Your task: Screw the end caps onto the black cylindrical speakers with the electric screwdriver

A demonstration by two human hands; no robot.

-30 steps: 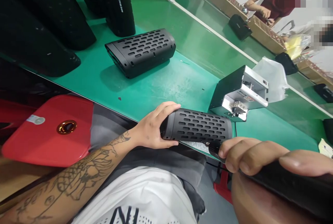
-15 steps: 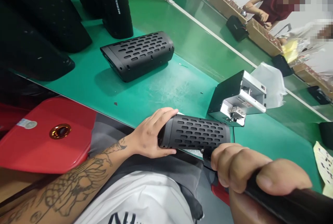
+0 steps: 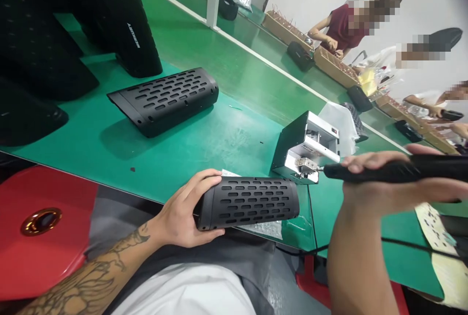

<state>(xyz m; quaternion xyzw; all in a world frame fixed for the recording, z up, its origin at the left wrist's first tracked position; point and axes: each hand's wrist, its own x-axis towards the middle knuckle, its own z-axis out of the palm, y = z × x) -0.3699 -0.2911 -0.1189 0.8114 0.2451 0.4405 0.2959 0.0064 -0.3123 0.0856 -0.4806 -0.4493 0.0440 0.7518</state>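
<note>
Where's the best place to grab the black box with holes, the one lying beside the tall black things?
Probably across the middle of the black box, squeezing its long sides from above. It lies with holes facing up and is longer than wide. Come from the near side, since the tall black things stand to its left.

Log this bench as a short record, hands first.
left hand: holds one end of a black slotted oblong housing
right hand: holds a black cylindrical driver-like tool
contact: tool meets the view of a silver-and-black box-shaped machine; touching unclear
back left: another black slotted housing, on the green tabletop
by held housing: clear bubbly plastic sheet
lower left: red plastic stool
</note>
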